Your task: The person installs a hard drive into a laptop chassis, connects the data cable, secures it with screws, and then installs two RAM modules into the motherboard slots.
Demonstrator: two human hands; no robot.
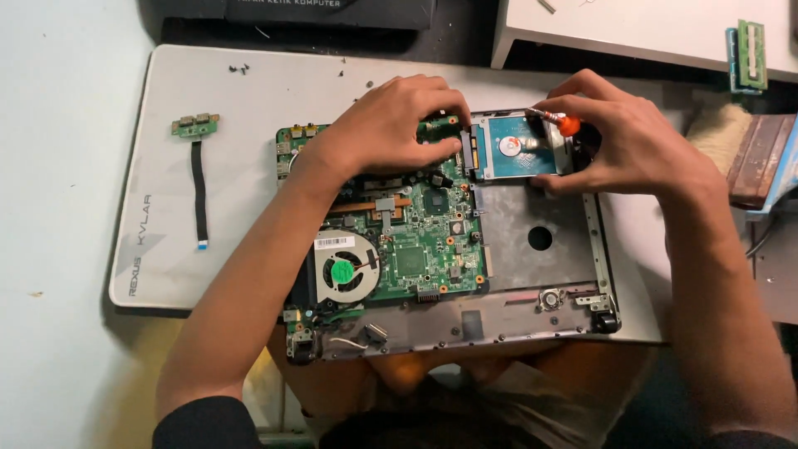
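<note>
fingers of the left hand are spread apart and press down on the far edge of the green circuit board, their tips just beside the hard drive; they clamp nothing. going from the left: a small green connector board with a black flat cable hanging from it lies on the left part of the grey work mat, well apart from the hands. a few tiny screws sit at the far edge of the mat. next comes the open laptop base, with the circuit board filling its left half and a round cooling fan at the near left corner. the hard drive rests in the far right bay of the base, touching the board's connector side. over it the right hand has its fingers pinched together on a small screwdriver with an orange handle, the tip pointing down at the drive's right edge. at the far right a memory stick lies on a white shelf, with a brush below it.
</note>
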